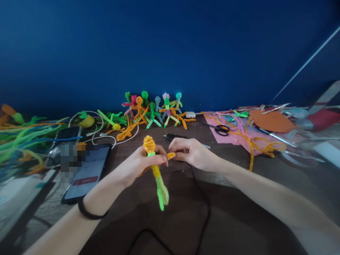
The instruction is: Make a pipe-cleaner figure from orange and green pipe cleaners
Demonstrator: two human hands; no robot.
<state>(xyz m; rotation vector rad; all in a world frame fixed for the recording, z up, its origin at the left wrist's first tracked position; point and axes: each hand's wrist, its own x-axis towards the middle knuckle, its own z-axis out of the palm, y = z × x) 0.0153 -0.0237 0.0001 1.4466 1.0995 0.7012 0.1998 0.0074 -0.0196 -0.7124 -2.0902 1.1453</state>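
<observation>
A pipe-cleaner figure (156, 171) with a coiled orange head, a yellow-orange body and green legs is held upright over the middle of the table. My left hand (148, 159) grips it around the upper body, just below the head. On its right side a short coiled orange arm (171, 155) sticks out. The thumb and fingers of my right hand (187, 152) are pinched together at the tip of that arm. Part of an orange strand shows under my left hand.
Several finished figures (152, 111) stand by the blue wall. A phone (89, 173) and loose pipe cleaners lie left. Black scissors (222, 130), pink paper (216, 136) and orange strands lie right. A dark pen-like tool (176, 136) sits behind my hands; a black cable (208, 205) runs in front.
</observation>
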